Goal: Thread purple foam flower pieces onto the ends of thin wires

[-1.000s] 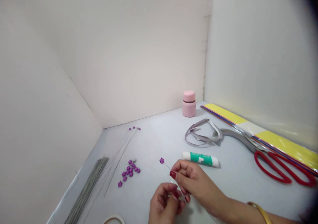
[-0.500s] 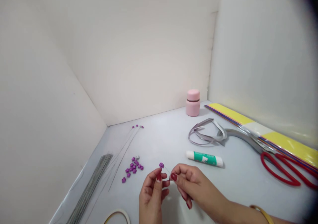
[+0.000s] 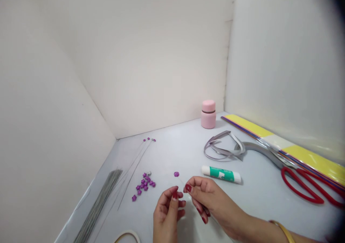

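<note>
In the head view, my right hand (image 3: pixel 206 196) pinches a thin wire (image 3: pixel 181 179) between thumb and index finger. A small purple paper star (image 3: pixel 176 174) sits at the wire's upper-left end, clear of both hands' fingers. Just below it is my left hand (image 3: pixel 169 210), thumb tip drawn up to the curled fingers and nothing visible between them. To the left lies a loose group of purple paper stars (image 3: pixel 146 188). Farther back, several wires (image 3: pixel 137 166) bear small purple stars (image 3: pixel 148 138) at their far ends.
A bundle of bare wires (image 3: pixel 101 203) lies at left, and part of a tape roll (image 3: pixel 128 233) shows at the bottom edge. A glue stick (image 3: pixel 221 173), grey paper strips (image 3: pixel 223 151), red-handled scissors (image 3: pixel 302 183), a yellow packet (image 3: pixel 302 151) and a pink jar (image 3: pixel 208 119) occupy the right side.
The purple star has gone from just above my left fingertips to farther up and away, and looks turned. My left hand has shifted slightly down and right, while my right keeps its pinch.
</note>
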`<state>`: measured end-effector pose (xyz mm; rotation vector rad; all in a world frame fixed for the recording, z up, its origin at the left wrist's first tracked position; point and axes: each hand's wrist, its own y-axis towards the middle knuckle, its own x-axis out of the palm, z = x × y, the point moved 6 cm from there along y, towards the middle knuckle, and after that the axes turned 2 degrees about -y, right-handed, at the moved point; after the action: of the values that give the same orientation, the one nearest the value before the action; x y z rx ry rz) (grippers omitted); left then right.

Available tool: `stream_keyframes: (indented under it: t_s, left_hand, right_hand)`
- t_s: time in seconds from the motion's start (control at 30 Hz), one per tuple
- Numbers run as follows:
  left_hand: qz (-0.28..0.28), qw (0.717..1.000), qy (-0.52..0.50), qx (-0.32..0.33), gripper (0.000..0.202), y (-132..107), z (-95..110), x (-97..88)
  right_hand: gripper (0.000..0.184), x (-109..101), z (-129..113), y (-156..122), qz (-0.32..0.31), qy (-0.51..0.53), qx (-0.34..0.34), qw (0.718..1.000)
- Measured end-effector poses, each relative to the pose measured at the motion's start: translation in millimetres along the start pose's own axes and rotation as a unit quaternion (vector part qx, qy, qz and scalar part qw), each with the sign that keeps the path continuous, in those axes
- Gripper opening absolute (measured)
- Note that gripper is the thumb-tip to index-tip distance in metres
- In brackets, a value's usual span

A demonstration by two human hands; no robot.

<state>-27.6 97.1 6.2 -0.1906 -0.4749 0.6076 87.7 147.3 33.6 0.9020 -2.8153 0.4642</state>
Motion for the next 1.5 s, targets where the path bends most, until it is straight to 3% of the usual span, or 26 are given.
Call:
stream_keyframes:
  t_s: [0.17, 0.37, 0.93, 1.23, 1.5]
  left_hand:
    - [0.029, 0.997, 0.039, 0.064, 0.033, -0.7, 20.6, -7.6]
    - [0.023, 0.997, 0.048, 0.060, 0.033, -3.0, 31.9, -7.6]
    - [0.031, 0.998, 0.035, 0.047, 0.026, -2.1, 28.2, -8.3]
    - [0.008, 0.988, 0.070, 0.137, 0.031, -4.4, 37.1, -6.7]
    - [0.024, 0.989, 0.101, 0.101, 0.028, -2.2, 34.3, -9.1]
  right_hand:
    - [0.025, 6.9, 2.8, -3.9, -0.030, -0.028, 0.003, 0.999]
    - [0.026, 13.8, 8.7, -4.8, -0.054, -0.062, 0.017, 0.996]
    - [0.026, 8.1, 2.7, -4.4, -0.038, -0.059, 0.001, 0.998]
    - [0.025, 11.6, -0.8, -7.1, -0.034, -0.104, 0.012, 0.994]
    - [0.023, 12.4, 2.4, -7.7, -0.037, -0.115, 0.011, 0.993]
